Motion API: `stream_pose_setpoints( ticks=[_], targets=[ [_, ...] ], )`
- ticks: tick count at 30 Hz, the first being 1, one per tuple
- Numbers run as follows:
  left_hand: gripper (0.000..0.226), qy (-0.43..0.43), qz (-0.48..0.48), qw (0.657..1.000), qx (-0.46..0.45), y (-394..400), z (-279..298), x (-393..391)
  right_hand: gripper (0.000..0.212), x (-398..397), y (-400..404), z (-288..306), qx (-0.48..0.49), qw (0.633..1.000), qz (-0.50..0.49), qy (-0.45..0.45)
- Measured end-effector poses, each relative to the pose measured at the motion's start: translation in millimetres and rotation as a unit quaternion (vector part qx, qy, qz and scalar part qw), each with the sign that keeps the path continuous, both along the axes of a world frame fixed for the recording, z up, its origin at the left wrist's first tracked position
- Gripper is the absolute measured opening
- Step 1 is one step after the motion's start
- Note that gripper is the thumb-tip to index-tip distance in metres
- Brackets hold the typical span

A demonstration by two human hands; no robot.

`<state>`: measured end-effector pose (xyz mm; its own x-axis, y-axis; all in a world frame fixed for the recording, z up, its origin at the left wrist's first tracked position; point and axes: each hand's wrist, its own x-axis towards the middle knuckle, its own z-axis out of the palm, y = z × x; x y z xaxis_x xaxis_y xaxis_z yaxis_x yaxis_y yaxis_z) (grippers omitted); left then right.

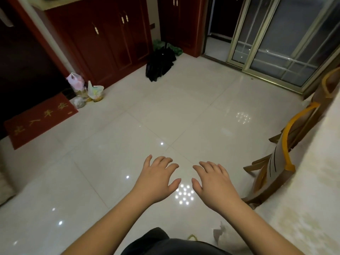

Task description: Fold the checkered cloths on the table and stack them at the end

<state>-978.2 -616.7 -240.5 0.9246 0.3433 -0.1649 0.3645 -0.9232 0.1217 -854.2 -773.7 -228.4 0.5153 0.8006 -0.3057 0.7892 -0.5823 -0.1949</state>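
Note:
My left hand [158, 178] and my right hand [214, 181] are held out side by side over the glossy tiled floor, palms down, fingers spread, nothing in either. No checkered cloth is in view. A table with a pale cream cover [312, 181] runs along the right edge, to the right of my right hand.
Wooden chairs with yellow backs [287, 144] stand tucked against the table at right. A black bag [160, 61] lies by the red cabinets [103, 43] at the back. Small plastic bags [84, 89] and a red doormat [40, 120] sit at left. Sliding glass doors [281, 39] are at back right.

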Motion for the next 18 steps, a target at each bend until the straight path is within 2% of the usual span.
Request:
stream_pose_setpoints(
  ticks=[2,5,12,16,18],
  targets=[
    [0.079,0.012,-0.016,1.0,0.003,19,0,29,0.066,24,15,1,0.0,1.0,-0.013,-0.002],
    [0.081,0.002,-0.03,1.0,0.001,50,-2,72,0.053,64,40,-4,0.001,0.999,-0.034,-0.005],
    [0.078,-0.026,-0.051,0.998,-0.021,145,0,172,0.051,151,120,-3,-0.01,0.994,-0.105,-0.02],
    [0.075,-0.053,-0.08,0.995,-0.025,193,13,233,0.075,192,156,10,0.012,0.986,-0.162,-0.041],
    [0.079,-0.046,-0.102,0.993,-0.024,211,20,266,0.063,215,165,15,0.007,0.982,-0.183,-0.038]
  ],
)
